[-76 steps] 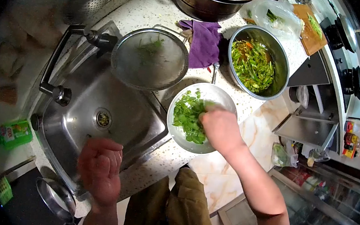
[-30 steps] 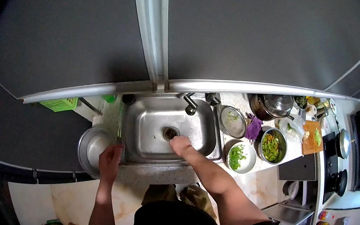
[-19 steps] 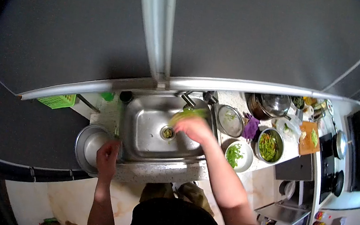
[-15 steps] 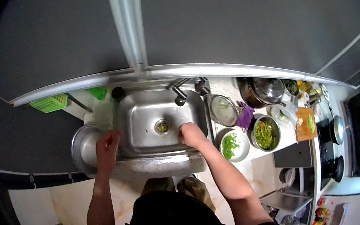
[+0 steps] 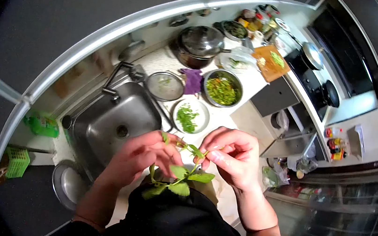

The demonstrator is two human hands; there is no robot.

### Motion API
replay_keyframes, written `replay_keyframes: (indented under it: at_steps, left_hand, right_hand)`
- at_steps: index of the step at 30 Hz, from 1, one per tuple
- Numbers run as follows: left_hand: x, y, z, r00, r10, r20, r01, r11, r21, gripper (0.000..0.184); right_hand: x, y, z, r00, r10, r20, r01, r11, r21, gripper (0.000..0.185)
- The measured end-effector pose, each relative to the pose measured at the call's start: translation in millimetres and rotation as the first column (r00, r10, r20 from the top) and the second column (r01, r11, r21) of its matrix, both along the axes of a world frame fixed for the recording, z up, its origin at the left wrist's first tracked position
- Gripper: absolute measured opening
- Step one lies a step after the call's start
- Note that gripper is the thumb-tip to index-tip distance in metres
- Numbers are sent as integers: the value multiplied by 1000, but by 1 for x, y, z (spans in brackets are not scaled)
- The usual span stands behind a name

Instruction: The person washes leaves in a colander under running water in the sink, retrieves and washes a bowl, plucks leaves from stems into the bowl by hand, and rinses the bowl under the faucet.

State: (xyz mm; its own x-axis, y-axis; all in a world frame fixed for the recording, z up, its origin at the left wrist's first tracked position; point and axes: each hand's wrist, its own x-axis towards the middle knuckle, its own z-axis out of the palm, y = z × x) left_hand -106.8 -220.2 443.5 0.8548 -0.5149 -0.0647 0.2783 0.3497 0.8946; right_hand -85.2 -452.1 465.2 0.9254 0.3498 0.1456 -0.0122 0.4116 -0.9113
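Right grip [image 5: 207, 154]: thumb and fingertips closed on a sprig [image 5: 179, 188], pinching its thin stem.
Left grip [image 5: 178, 150]: fingers half curled against the same sprig; whether they clasp it or merely touch it, I cannot tell.
Sprig: one, green, strung between my two grips, broad leaves hanging below them, nearest my body.
Change noted: half a second ago my right hand was over the sink and my left was beside the metal pan; now both meet at the sprig. The work, I judge, has passed from the sink to my fingertips.
White bowl [image 5: 203, 112]: just beyond my grips, on the worktop [image 5: 217, 118]; loose green leaves inside, apart from the sprig.
Sink [image 5: 103, 121]: left of my grips; basin and drain in view.
Steel bowl [image 5: 232, 74]: beyond the white bowl, slightly right; chopped vegetables.
Purple cloth [image 5: 192, 81]: beyond the white bowl, beside the steel bowl.
Lidded pot [image 5: 191, 60]: farther out, past the cloth.
Chopping board [image 5: 274, 73]: far, right; pale green pieces on it.
Metal pan [image 5: 72, 184]: well left, beside the sink.
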Motion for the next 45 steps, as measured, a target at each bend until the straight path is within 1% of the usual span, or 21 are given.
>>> replay_keyframes:
  at_steps: [3,6,8,10,11,13,14,16,19,20,23,25,27,31,34,37,38,40,41,43,45]
  left_hand:
    - [6,-31,20,995,-101,29,102,992,-72,56]
    - [7,-72,34,984,-126,124,128,992,-12,55]
    - [11,-99,31,969,-108,224,140,981,-135,55]
    - [13,-121,36,984,-143,106,159,974,-163,55]
    - [15,-130,34,983,-150,106,166,973,-161,55]
    - [19,-145,26,998,-47,52,54,989,-135,54]
    - [20,-150,22,997,-51,59,59,989,-136,54]
    - [21,-158,19,993,96,65,-93,994,-49,51]
    - [21,-165,26,980,194,34,-194,981,9,46]
    - [20,-164,25,967,256,0,-255,966,38,44]
    - [22,-157,19,965,262,29,-263,965,21,41]
    - [23,-153,15,958,286,11,-286,958,-1,39]
    - [23,-150,13,957,290,2,-290,957,-9,38]
    - [24,-141,9,956,292,-11,-292,956,-4,37]
    - [25,-133,6,960,279,-17,-279,960,-3,37]
    - [25,-130,4,958,287,-20,-287,958,-3,37]
    - [25,-129,4,958,286,-20,-286,958,-4,37]
    - [25,-128,4,954,297,-25,-297,955,1,37]
    - [25,-128,3,955,296,-25,-296,955,0,37]
    - [26,-128,1,937,348,-17,-348,937,37,49]
    - [26,-128,2,937,349,-18,-348,937,42,49]
  right_hand:
    - [-10,-38,9,994,-102,35,99,992,81,7]
    - [-19,-74,18,979,-203,-10,200,950,238,7]
    - [-24,-95,26,963,-255,-88,270,919,287,8]
    - [-26,-116,33,955,-282,-96,298,907,297,9]
    - [-27,-125,35,949,-299,-103,317,898,305,9]
    - [-27,-143,38,942,-319,-104,335,889,311,10]
    - [-27,-150,40,938,-331,-101,346,884,314,11]
    - [-30,-162,51,936,-341,-90,352,881,316,10]
    - [-40,-169,77,932,-360,-44,356,885,301,9]
    - [-48,-167,91,940,-337,-54,332,868,369,11]
    - [-58,-153,117,903,-383,196,255,843,473,9]
    - [-56,-162,134,935,-180,305,55,924,379,8]
    - [-57,-165,139,934,-75,350,-35,953,300,12]
    - [-75,-139,145,936,-306,174,221,895,389,14]
    - [-76,-134,143,933,-330,146,253,886,388,15]
    - [-59,-101,123,850,-483,209,305,776,552,15]
    - [-28,-73,121,701,-642,311,90,512,854,14]
    - [-25,-76,122,520,-802,294,-226,203,953,14]
    - [-52,-112,125,741,-557,376,-1,559,829,14]
    - [-68,-129,130,916,-282,284,102,851,516,13]
    - [-69,-128,131,905,-315,285,142,857,495,12]
